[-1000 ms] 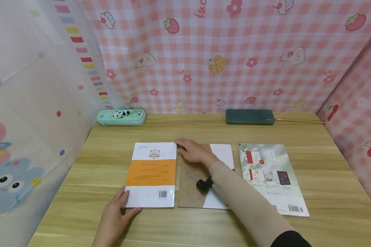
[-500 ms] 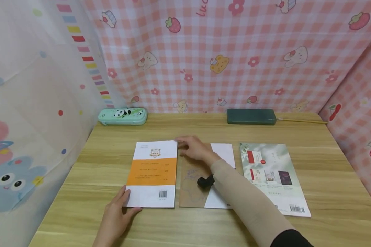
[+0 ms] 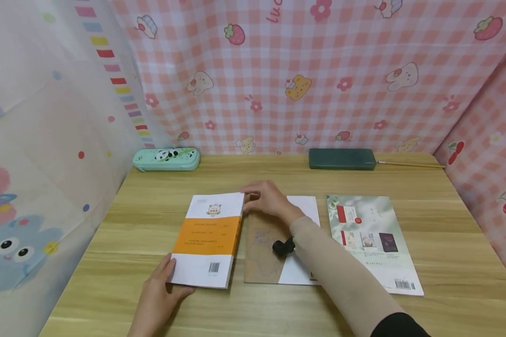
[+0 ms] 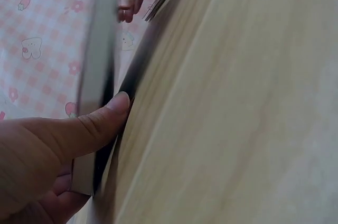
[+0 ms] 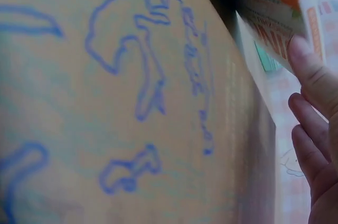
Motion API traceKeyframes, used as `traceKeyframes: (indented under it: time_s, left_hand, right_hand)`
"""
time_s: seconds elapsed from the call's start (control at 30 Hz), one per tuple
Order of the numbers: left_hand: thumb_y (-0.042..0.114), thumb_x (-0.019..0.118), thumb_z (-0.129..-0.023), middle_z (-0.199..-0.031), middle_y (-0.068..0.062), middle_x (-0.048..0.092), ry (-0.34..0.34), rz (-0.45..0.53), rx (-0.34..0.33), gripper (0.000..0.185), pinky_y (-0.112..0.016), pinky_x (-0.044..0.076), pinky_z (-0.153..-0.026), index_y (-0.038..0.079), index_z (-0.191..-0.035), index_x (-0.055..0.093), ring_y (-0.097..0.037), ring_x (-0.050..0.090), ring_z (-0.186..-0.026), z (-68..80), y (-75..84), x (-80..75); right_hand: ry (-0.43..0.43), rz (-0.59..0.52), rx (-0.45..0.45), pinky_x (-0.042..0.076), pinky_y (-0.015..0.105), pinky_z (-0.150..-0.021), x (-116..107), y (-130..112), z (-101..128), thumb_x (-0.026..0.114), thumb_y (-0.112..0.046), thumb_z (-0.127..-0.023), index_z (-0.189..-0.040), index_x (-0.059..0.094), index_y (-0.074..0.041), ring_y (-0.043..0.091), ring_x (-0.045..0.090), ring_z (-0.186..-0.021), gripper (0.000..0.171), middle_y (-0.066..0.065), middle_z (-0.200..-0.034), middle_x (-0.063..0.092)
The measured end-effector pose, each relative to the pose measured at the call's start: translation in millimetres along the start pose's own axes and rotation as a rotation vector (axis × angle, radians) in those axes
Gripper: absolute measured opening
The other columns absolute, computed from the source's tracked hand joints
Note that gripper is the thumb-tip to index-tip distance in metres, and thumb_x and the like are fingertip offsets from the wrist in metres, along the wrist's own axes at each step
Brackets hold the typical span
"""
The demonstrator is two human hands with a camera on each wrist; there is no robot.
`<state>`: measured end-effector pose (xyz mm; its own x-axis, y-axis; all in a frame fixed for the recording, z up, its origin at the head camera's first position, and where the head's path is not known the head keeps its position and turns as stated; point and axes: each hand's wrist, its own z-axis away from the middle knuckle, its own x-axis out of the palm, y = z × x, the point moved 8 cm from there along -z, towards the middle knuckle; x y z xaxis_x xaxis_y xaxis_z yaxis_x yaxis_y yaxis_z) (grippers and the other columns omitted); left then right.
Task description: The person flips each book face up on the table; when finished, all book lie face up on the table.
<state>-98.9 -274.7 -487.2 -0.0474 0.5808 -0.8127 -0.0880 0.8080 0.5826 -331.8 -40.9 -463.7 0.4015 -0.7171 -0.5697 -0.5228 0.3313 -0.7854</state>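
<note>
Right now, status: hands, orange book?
Left hand grips near-left corner; right hand, far-right. Orange-and-white paperback tilted, right edge raised. Brown-and-white book flat alongside.

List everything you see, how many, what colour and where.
Left book: one, white and orange, left, right edge raised
Middle book: one, brown and white, centre
Right book: one, green and white, right
Panda case: one, mint green, back left
Plain case: one, dark green, back right
Thin stick: one, yellowish, right of plain case
Table: one, tan, under the books
Checked cloth: count unclear, pink and white, back and right
Dotted cloth: one, white, left side
Wrist device: one, black, over middle book
Sleeve: one, beige and black, right arm
Left hand: one, bare, left book's near left corner
Right hand: one, bare, left book's far right corner
</note>
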Motion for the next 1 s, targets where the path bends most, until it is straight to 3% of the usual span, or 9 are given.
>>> traceKeyframes:
  time_s: [0.1,0.2,0.37,0.47,0.57,0.67,0.73,1.0]
  left_hand:
    - [0.006,0.087,-0.079,-0.151,-0.034,0.04,0.047,-0.001,0.02,0.077,-0.059,0.036,-0.113,-0.017,-0.14,0.046,-0.051,0.041,-0.137,1.6,1.9,-2.5]
    - [0.002,0.085,-0.08,-0.145,-0.032,0.049,0.126,0.005,0.014,0.067,-0.059,0.039,-0.11,-0.015,-0.136,0.052,-0.049,0.048,-0.132,4.1,0.9,-8.5]
    - [-0.002,0.091,-0.07,-0.121,-0.026,0.068,0.342,0.06,-0.037,0.052,-0.047,0.052,-0.098,-0.01,-0.117,0.07,-0.045,0.065,-0.113,11.6,-5.4,-25.8]
    - [-0.006,0.092,-0.065,-0.112,-0.025,0.072,0.42,0.152,-0.056,0.047,-0.025,0.058,-0.085,-0.009,-0.109,0.074,-0.039,0.07,-0.103,15.3,-7.4,-32.6]
    - [-0.01,0.09,-0.066,-0.108,-0.022,0.074,0.461,0.251,-0.057,0.041,-0.011,0.054,-0.077,-0.008,-0.105,0.076,-0.018,0.073,-0.095,17.8,-6.7,-36.9]
    - [-0.013,0.088,-0.067,-0.105,-0.02,0.075,0.507,0.33,-0.032,0.036,-0.012,0.055,-0.076,-0.008,-0.101,0.077,0.005,0.067,-0.09,20.1,-4.6,-41.6]
    - [-0.017,0.086,-0.066,-0.103,-0.019,0.075,0.535,0.382,0.0,0.035,-0.014,0.056,-0.074,-0.009,-0.1,0.077,0.014,0.064,-0.087,22.4,-2.4,-44.9]
    - [-0.018,0.083,-0.069,-0.096,-0.024,0.073,0.646,0.341,0.089,0.031,-0.009,0.055,-0.066,-0.011,-0.099,0.075,0.017,0.062,-0.084,31.5,10.6,-57.0]
  right_hand:
    - [0.005,-0.04,-0.014,0.057,0.029,-0.094,-2.7,-4.2,-0.9,0.088,-0.013,-0.076,-0.12,0.073,0.0,0.024,0.07,-0.108,0.048,0.013,-0.118,0.073]
    - [0.006,-0.147,-0.008,0.059,0.029,-0.09,-4.9,-9.5,-1.6,0.086,-0.006,-0.079,-0.119,0.071,0.001,0.026,0.071,-0.105,0.044,0.016,-0.117,0.072]
    - [-0.006,-0.312,-0.007,0.06,0.03,-0.087,-7.3,-18.8,-3.5,0.08,0.003,-0.083,-0.118,0.068,0.003,0.03,0.071,-0.106,0.037,0.019,-0.117,0.071]
    - [-0.001,-0.331,0.006,0.06,0.03,-0.088,-9.8,-22.9,-6.2,0.077,0.002,-0.086,-0.119,0.067,0.003,0.029,0.071,-0.106,0.035,0.017,-0.116,0.072]
    - [0.025,-0.338,0.036,0.06,0.034,-0.087,-15.8,-28.7,-8.4,0.076,-0.001,-0.088,-0.12,0.067,0.002,0.027,0.071,-0.103,0.033,0.015,-0.114,0.072]
    - [0.06,-0.331,0.06,0.061,0.038,-0.085,-23.0,-36.0,-10.1,0.076,-0.004,-0.09,-0.12,0.069,0.0,0.023,0.072,-0.098,0.031,0.012,-0.109,0.074]
    - [0.085,-0.313,0.054,0.061,0.039,-0.083,-27.0,-41.4,-11.3,0.075,-0.005,-0.091,-0.12,0.071,-0.001,0.021,0.072,-0.093,0.03,0.011,-0.105,0.075]
    - [0.145,-0.25,0.031,0.06,0.029,-0.074,-35.2,-58.1,-13.9,0.074,-0.013,-0.094,-0.121,0.073,-0.002,0.027,0.072,-0.085,0.03,0.007,-0.095,0.076]
